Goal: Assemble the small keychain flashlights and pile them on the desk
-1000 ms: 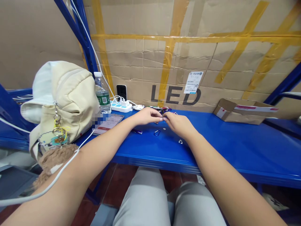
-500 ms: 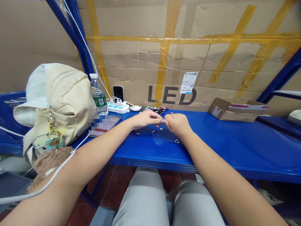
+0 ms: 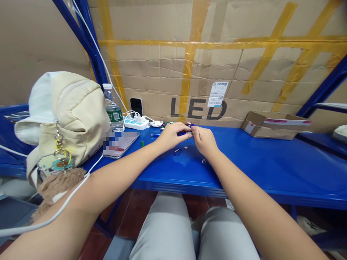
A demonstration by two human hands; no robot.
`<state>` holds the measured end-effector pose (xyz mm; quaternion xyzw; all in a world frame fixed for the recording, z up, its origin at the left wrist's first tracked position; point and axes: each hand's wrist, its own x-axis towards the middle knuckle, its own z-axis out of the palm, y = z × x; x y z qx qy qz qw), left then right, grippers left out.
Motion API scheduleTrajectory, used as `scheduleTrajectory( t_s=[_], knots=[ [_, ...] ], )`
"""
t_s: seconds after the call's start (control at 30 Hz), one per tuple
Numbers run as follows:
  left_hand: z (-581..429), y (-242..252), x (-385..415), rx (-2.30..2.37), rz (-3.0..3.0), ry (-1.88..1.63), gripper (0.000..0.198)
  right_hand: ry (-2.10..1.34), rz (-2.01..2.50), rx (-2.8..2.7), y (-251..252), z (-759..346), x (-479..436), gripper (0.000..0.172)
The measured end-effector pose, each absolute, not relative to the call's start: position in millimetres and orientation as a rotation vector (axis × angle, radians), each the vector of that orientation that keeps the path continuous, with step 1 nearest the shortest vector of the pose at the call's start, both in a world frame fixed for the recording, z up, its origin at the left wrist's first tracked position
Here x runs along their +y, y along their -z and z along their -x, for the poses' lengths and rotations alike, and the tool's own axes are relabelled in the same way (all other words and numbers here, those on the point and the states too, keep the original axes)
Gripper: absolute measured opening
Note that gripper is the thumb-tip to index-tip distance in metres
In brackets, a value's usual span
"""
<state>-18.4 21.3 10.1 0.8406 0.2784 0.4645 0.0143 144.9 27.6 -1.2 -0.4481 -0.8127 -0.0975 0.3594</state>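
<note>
Over the blue table [image 3: 260, 162], my left hand [image 3: 175, 135] and my right hand [image 3: 204, 141] meet fingertip to fingertip. Between them is a small blue and silver piece [image 3: 187, 133], mostly covered by fingers, so its kind is unclear. Both hands are closed around it. Just nearer to me lie a blue carabiner [image 3: 177, 152], a small white disc [image 3: 185, 147] and a small silver metal piece [image 3: 204, 160]. Left of my left hand are a thin blue stick [image 3: 155, 135] and a short green piece [image 3: 142, 143]. A colourful pile [image 3: 169, 124] sits partly hidden behind my hands.
A cream backpack [image 3: 78, 104] and a phone [image 3: 124, 144] stand at the left, with a water bottle [image 3: 114, 112] and power strip [image 3: 137, 122] behind. An open cardboard box [image 3: 273, 130] sits at right. A large cardboard wall [image 3: 151, 72] closes the back.
Both hands have moved slightly away from me, and the left one also a little right. The blue and silver piece, blue stick and green piece now show.
</note>
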Motion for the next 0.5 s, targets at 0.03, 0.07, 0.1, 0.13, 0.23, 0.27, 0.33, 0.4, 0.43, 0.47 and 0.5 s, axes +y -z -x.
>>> scheduleTrajectory(
  t_s=[0.03, 0.07, 0.1, 0.13, 0.23, 0.27, 0.33, 0.4, 0.43, 0.47, 0.5],
  knots=[
    [19.3, -10.9, 21.6, 0.879, -2.625, -1.426, 0.014, 0.209, 1.144, -2.114, 0.3, -145.3, 26.7, 0.058],
    [20.5, -11.9, 22.0, 0.89, -2.631, -1.406, 0.013, 0.177, 1.136, -2.135, -0.7, -146.0, 25.8, 0.056],
    [22.0, -12.8, 22.7, 0.901, -2.634, -1.388, 0.013, 0.158, 1.135, -2.157, -1.7, -147.1, 24.8, 0.055],
    [23.7, -13.7, 23.6, 0.915, -2.635, -1.376, 0.013, 0.153, 1.145, -2.181, -2.8, -148.3, 23.7, 0.053],
    [30.7, -15.3, 27.8, 0.988, -2.619, -1.326, 0.013, 0.234, 1.224, -2.257, -5.4, -151.4, 21.2, 0.043],
    [33.3, -15.6, 29.4, 1.019, -2.607, -1.3, 0.014, 0.28, 1.245, -2.284, -5.8, -151.6, 20.7, 0.039],
    [38.3, -15.8, 32.3, 1.071, -2.583, -1.241, 0.015, 0.37, 1.266, -2.345, -6.0, -150.4, 19.9, 0.033],
    [42.1, -15.7, 34.4, 1.095, -2.569, -1.185, 0.015, 0.446, 1.284, -2.41, -5.8, -147.4, 19.3, 0.029],
    [43.2, -15.4, 35.1, 1.098, -2.566, -1.161, 0.015, 0.48, 1.304, -2.436, -5.7, -145.6, 18.8, 0.028],
    [43.9, -15.0, 35.8, 1.099, -2.565, -1.14, 0.015, 0.51, 1.33, -2.455, -5.6, -143.8, 18.3, 0.027],
    [44.1, -14.4, 36.4, 1.099, -2.561, -1.119, 0.015, 0.534, 1.36, -2.469, -5.7, -142.0, 17.8, 0.028]
  ],
)
